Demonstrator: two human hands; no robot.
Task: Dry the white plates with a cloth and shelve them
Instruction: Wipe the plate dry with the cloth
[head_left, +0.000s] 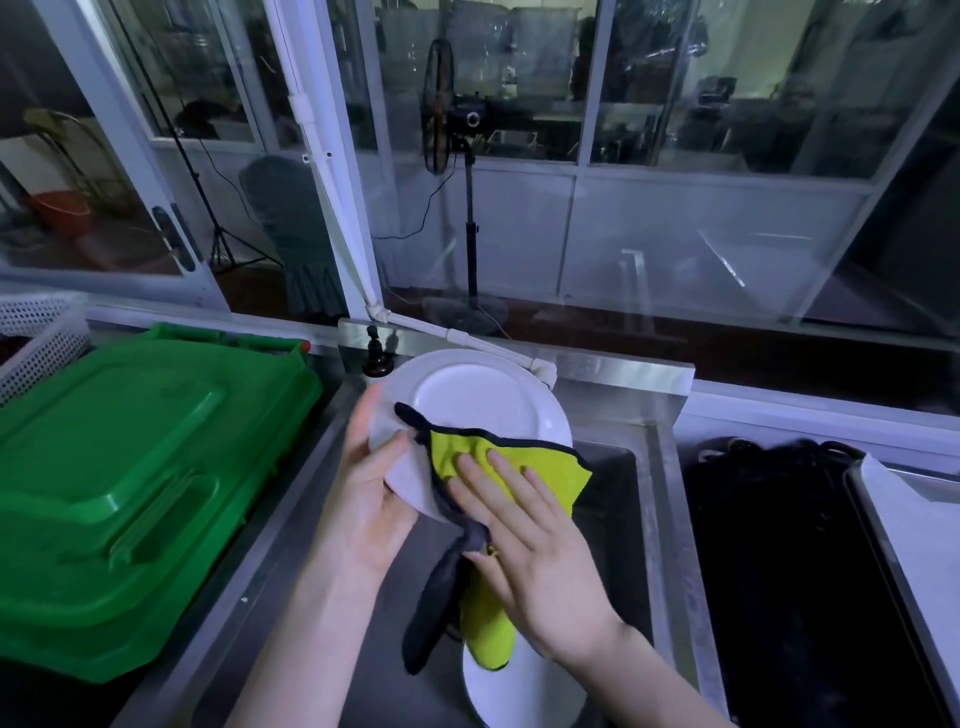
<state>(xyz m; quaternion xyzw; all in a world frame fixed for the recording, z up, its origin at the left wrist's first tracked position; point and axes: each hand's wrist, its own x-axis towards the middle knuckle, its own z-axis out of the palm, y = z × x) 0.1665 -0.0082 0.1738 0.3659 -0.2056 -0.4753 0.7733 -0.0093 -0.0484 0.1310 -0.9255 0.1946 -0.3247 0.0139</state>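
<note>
Head view, sink (667, 519): steel basin beneath both hands, open room toward its far right corner.
Green bin (130, 467): one, tight against the sink's left rim.
Plates: two; one white plate (478, 400) held over the sink, tilted, face toward the person; a second white dish (519, 696) low in the basin.
Cloth (561, 478): one, yellow and black, tail hanging straight down.
Left hand (363, 493): grips the plate's left rim.
Right hand (535, 545): flat fingers press the cloth on the plate.

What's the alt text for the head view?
A person's left hand holds a white plate over a steel sink while the right hand presses a yellow cloth on it. A green bin lies at left.
</note>
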